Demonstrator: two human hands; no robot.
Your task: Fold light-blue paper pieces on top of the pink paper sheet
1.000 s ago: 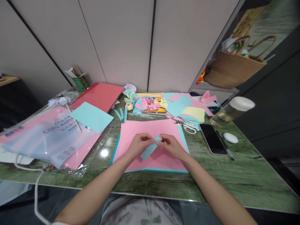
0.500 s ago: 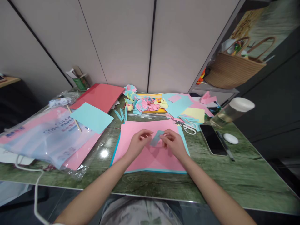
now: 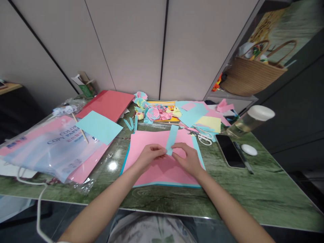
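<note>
A light-blue paper strip (image 3: 172,136) stands out upward and away from me over the pink paper sheet (image 3: 141,143). My left hand (image 3: 153,156) pinches its lower left edge between thumb and fingers. At the strip's lower right edge, my right hand (image 3: 187,158) has thumb and forefinger closed on the paper. Teal sheets (image 3: 162,184) show beneath the pink one. Beyond the hands lie several crumpled paper flowers (image 3: 153,114) in pink, blue and yellow.
White-handled scissors (image 3: 205,138) and paper scraps (image 3: 193,114) lie behind right. A phone (image 3: 230,151), pen (image 3: 243,158), white mouse-shaped object (image 3: 249,149) and bottle (image 3: 249,121) stand or lie to the right. A plastic paper pack (image 3: 50,145) and red folder (image 3: 106,103) fill the left.
The blue paper, a short folded-looking piece before, now shows as a longer strip reaching away from me. Both hands have moved slightly toward me, and the left has come nearer the paper.
</note>
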